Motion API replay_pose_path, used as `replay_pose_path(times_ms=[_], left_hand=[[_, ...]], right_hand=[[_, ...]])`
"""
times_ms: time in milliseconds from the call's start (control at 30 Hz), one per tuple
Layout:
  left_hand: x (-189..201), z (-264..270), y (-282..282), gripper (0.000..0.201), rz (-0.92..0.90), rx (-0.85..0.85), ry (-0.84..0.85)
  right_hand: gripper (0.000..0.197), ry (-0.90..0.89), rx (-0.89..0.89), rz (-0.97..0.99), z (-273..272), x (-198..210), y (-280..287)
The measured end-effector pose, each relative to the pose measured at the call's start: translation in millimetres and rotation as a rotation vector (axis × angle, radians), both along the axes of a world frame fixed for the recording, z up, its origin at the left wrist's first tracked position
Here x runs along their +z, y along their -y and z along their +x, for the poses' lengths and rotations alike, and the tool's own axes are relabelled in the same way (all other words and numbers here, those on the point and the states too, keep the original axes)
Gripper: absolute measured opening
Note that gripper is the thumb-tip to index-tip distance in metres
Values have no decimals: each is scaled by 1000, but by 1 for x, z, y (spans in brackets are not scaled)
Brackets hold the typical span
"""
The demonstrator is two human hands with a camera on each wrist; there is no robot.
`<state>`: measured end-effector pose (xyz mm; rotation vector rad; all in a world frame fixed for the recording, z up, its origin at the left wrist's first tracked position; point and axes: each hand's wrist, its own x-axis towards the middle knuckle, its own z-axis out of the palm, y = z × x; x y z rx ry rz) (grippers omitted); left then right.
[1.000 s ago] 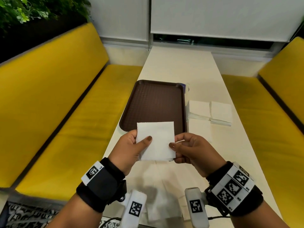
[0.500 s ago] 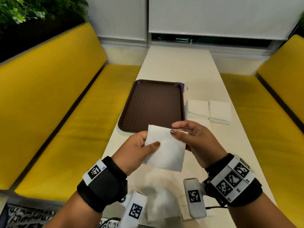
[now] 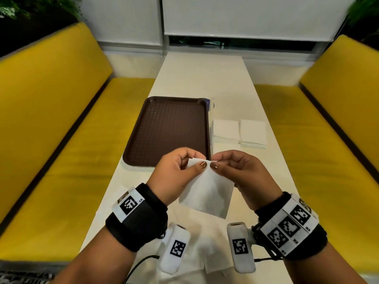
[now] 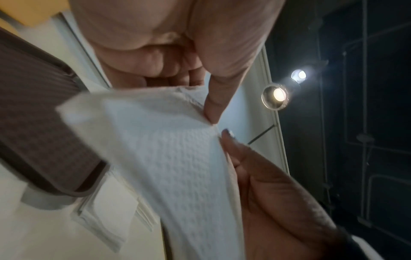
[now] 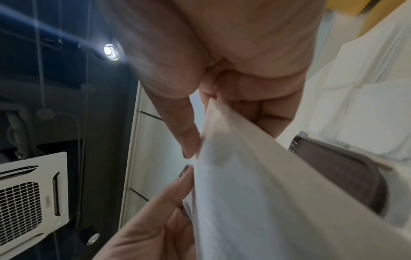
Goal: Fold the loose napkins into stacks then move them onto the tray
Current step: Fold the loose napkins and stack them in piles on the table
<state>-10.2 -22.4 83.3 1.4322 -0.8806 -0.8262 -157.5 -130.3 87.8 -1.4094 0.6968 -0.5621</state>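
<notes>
A white paper napkin (image 3: pixel 207 191) hangs in the air above the near part of the table, held by its top corner. My left hand (image 3: pixel 176 171) and my right hand (image 3: pixel 235 171) both pinch that corner, thumbs side by side. In the left wrist view the napkin (image 4: pixel 169 158) shows its embossed face, with both thumbs at its edge. In the right wrist view the napkin (image 5: pixel 255 202) runs down from the pinch. The brown tray (image 3: pixel 170 130) lies bare just beyond the hands. Two stacks of folded napkins (image 3: pixel 239 131) sit side by side right of the tray.
Loose unfolded napkins (image 3: pixel 205 242) lie on the white table (image 3: pixel 205 78) below my wrists. Yellow benches (image 3: pixel 51 119) flank the table on both sides. A small blue-and-white object (image 3: pixel 210 103) sits at the tray's far right corner.
The napkin was held flat by its two side edges; the hands have come together at one top corner, and the napkin now hangs lower and tilted.
</notes>
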Motion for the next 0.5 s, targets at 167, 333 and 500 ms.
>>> replay_pose_path(times_ms=[167,333,500], left_hand=[[-2,-18,24,11,18,-55,44],[-8,-29,49,26,22,-64,84],[-18,-29,72,30,21,-20,48]], right_hand=[[11,-78,5,-108,-20,-1,18],[7,-116,-1,-110,-37,-4,42],[11,-172,-26,-97,-57,-12,74]])
